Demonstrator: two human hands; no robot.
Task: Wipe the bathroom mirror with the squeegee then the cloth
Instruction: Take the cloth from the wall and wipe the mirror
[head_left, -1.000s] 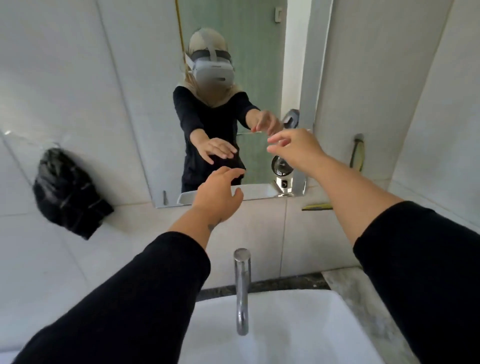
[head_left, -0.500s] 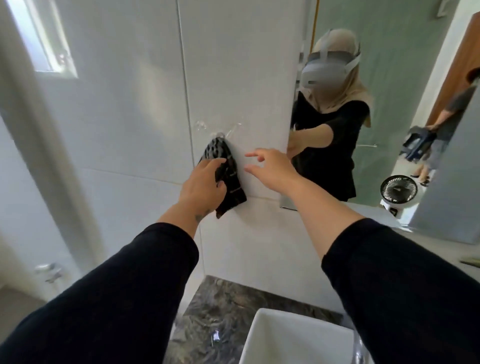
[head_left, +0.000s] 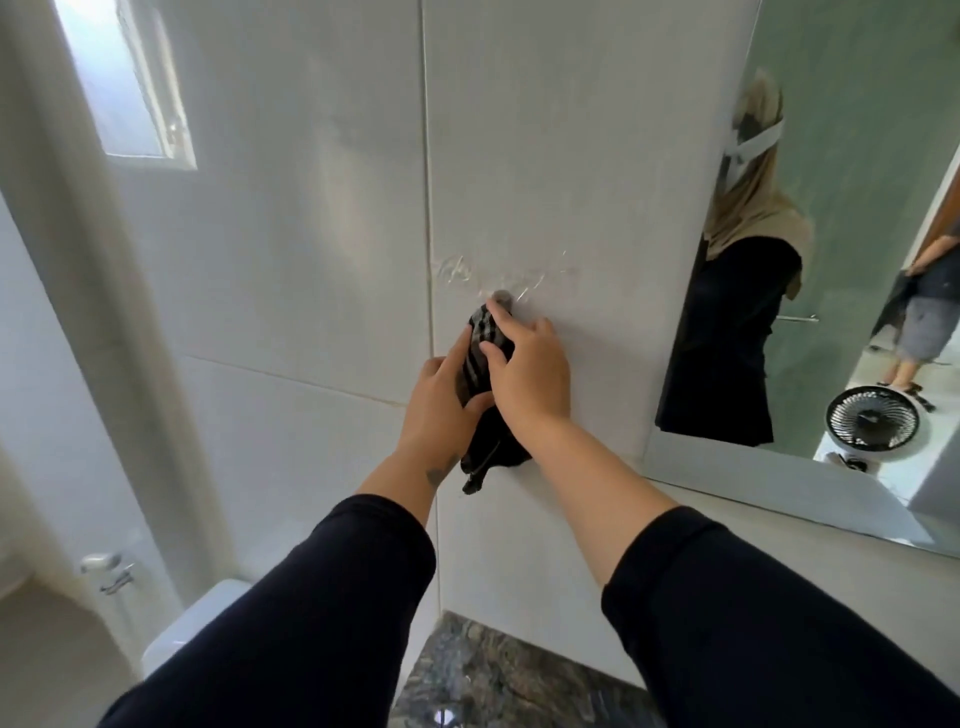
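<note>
A dark striped cloth (head_left: 480, 358) hangs from a small hook (head_left: 503, 297) on the white tiled wall, left of the mirror (head_left: 852, 249). My left hand (head_left: 441, 410) grips the cloth's middle from the left. My right hand (head_left: 524, 364) holds its upper part, fingers reaching up to the hook. The cloth's lower end (head_left: 483, 462) dangles below both hands. No squeegee is in view.
The mirror's lower edge runs along the right, reflecting a person, a second person and a small fan (head_left: 872, 418). A marble counter (head_left: 498, 675) lies below. A toilet tank (head_left: 202, 618) and a window (head_left: 130, 83) are at the left.
The view swung left from the mirror to the wall. My left hand took hold of the hanging cloth, then my right hand closed on it near the hook.
</note>
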